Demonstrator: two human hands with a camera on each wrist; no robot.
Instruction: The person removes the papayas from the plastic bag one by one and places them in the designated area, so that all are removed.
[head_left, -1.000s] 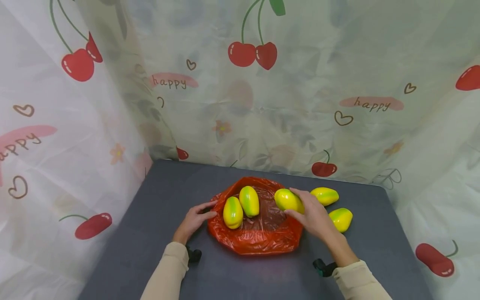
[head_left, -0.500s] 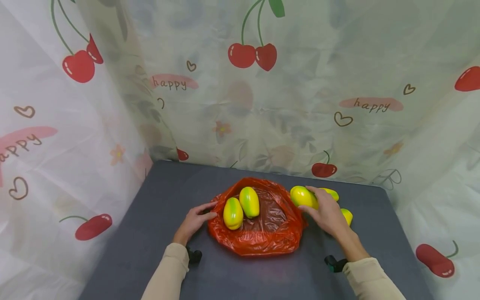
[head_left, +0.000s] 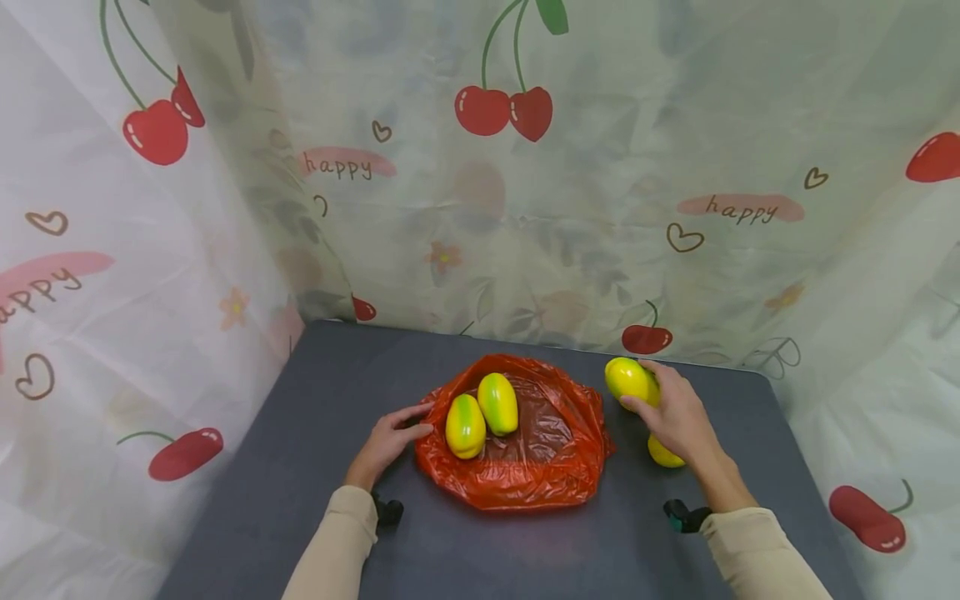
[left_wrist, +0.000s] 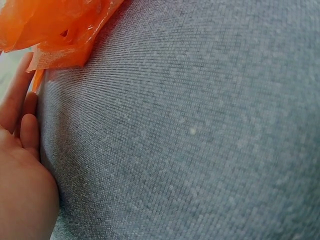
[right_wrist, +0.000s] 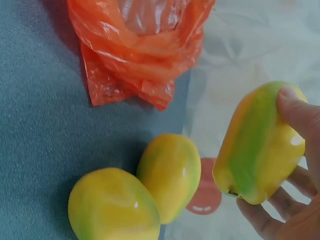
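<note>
A red plastic bag (head_left: 540, 487) lies with its mouth spread on the table, two yellow-green papayas (head_left: 498, 404) inside its left half. My left hand (head_left: 386, 442) rests at the bag's left edge, fingers extended and touching the plastic; the left wrist view shows its fingertips right at the bag (left_wrist: 65, 55). To the right of the bag, my right hand (head_left: 678, 412) holds another papaya (head_left: 630, 379) between thumb and fingers. In the right wrist view this papaya (right_wrist: 257, 145) is tilted, raised beside two more papayas (right_wrist: 170, 175) on the table. One of those is hidden behind my hand in the head view.
The dark grey table (head_left: 360, 358) runs back to a cherry-patterned curtain (head_left: 510, 225) that encloses it at the back and both sides. A loose end of the bag (right_wrist: 150, 90) trails toward the papayas at right.
My right hand has moved right, from over the bag's right side to beyond it, still holding the papaya. My left hand and the two papayas in the bag have stayed put.
</note>
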